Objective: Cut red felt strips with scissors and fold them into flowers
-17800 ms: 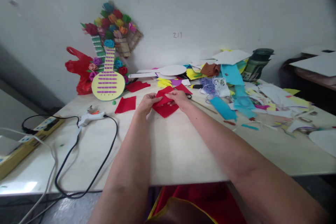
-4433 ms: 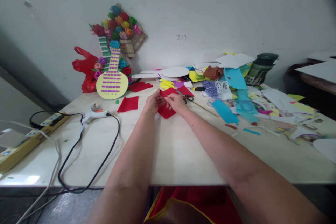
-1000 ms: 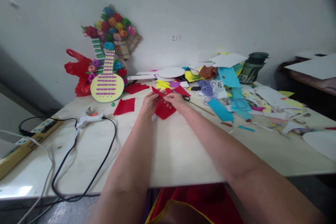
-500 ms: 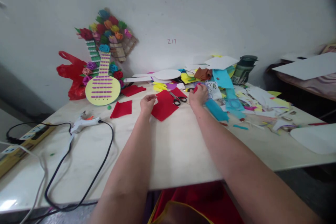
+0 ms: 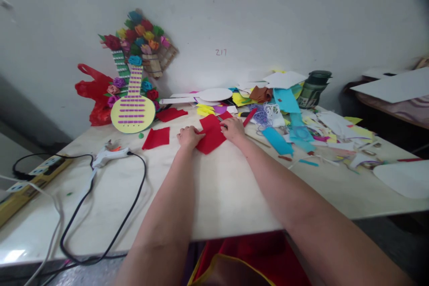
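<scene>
A red felt sheet (image 5: 210, 137) lies flat on the pale table (image 5: 217, 187). My left hand (image 5: 188, 136) rests curled at its left edge, fingertips pinching the felt. On the sheet's right side, my right hand (image 5: 233, 128) lies over the black-handled scissors (image 5: 222, 124), fingers curled onto them; only a dark bit of them shows. A small rolled red strip (image 5: 250, 117) lies loose beside purple string (image 5: 259, 114), just right of my right hand.
A smaller red felt piece (image 5: 156, 137) lies to the left. A white glue gun (image 5: 107, 155) with a black cord and a power strip (image 5: 33, 178) sit farther left. A paper guitar with flowers (image 5: 133, 111) leans on the wall. Coloured scraps (image 5: 295, 118) and a green jar (image 5: 313, 82) crowd the right.
Both hands held the rolled red strip a second ago. My right hand carried it right to the string pile, left it there, and came back onto the scissors. My left hand settled on the felt.
</scene>
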{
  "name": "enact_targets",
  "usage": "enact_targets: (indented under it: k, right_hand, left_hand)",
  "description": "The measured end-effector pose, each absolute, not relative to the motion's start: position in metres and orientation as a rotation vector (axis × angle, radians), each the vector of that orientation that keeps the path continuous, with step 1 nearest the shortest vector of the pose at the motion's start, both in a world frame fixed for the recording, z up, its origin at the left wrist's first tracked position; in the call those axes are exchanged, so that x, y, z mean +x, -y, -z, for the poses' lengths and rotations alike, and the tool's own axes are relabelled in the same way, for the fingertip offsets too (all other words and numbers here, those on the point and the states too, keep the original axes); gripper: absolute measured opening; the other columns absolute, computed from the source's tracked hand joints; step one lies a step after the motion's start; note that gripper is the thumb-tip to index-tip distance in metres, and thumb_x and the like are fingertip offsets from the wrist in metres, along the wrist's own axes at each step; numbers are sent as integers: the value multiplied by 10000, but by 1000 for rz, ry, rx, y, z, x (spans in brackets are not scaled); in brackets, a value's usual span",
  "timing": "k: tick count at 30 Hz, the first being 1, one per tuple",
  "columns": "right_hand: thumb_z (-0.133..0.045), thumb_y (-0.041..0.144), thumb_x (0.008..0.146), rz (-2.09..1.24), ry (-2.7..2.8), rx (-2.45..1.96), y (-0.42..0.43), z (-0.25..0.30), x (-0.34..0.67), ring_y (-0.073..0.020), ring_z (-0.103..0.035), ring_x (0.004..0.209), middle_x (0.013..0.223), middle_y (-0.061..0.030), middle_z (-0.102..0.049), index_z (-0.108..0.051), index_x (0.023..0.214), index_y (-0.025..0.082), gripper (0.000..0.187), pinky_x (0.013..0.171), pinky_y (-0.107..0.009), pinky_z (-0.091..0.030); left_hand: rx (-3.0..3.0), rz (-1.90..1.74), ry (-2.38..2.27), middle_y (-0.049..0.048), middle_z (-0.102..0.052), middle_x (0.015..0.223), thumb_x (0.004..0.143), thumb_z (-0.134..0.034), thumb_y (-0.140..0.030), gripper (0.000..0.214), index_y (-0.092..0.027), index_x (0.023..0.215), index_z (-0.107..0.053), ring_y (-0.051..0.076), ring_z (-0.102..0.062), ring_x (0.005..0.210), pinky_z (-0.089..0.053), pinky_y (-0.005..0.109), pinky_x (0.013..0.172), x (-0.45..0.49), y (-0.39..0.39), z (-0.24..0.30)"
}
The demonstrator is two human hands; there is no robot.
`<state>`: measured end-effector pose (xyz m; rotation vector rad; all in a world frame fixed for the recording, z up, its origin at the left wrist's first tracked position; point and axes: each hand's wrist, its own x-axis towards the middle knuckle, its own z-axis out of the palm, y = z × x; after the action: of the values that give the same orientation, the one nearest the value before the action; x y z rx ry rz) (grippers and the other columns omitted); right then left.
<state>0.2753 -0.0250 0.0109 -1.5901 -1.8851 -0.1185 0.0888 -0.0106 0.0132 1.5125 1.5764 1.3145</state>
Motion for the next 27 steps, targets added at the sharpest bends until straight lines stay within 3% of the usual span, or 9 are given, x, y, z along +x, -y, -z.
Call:
enact_targets:
  k: [4,7,12,15,20,27]
  right_hand:
    - [-504,287,783,-28,1800,-1620,23,-12,274,-238,-515,974,965,-64,-657,-648,995,214,266,879,-391,-328]
    - [-444,389,823,-266,1674,-1564,21,-14,275,-218,-554,894,906,-56,-659,-643,1000,232,310,825,-364,-375]
    - [-631,379,655,-580,1490,-1324,11,-5,276,-153,-553,692,696,1,-626,-657,756,214,196,679,-283,-412]
    - [-642,342,611,-645,1420,-1268,9,-3,273,-118,-485,558,542,35,-543,-607,588,185,162,576,-241,-382]
    - [-621,349,616,-693,1169,-1234,15,-10,261,-95,-418,502,488,59,-472,-587,572,176,182,532,-229,-351]
    - [-529,406,699,-764,1113,-1172,15,-11,260,-129,-456,546,548,25,-515,-563,609,192,234,519,-240,-363]
  left_hand:
    - [1432,-1258,-1378,-5,-497,536,432,-791,-298,314,-193,564,-527,201,-534,683,-379,281,622,88,19,-19]
    - [1300,-1290,-1068,-12,-556,587,464,-776,-319,345,-186,644,-513,147,-539,563,-395,251,532,90,23,-20]
    - [1188,-1339,-898,-14,-582,600,441,-791,-303,383,-177,665,-506,135,-567,541,-439,245,522,90,25,-22]
    - [1109,-1335,-895,9,-613,616,485,-778,-329,347,-166,698,-558,153,-589,557,-460,262,534,88,25,-25]
    - [887,-1292,-771,73,-668,729,592,-718,-380,330,-147,807,-628,226,-640,762,-514,334,682,86,25,-27]
    - [988,-1318,-795,105,-676,726,550,-756,-243,351,-96,844,-631,247,-647,762,-524,378,732,92,23,-19]
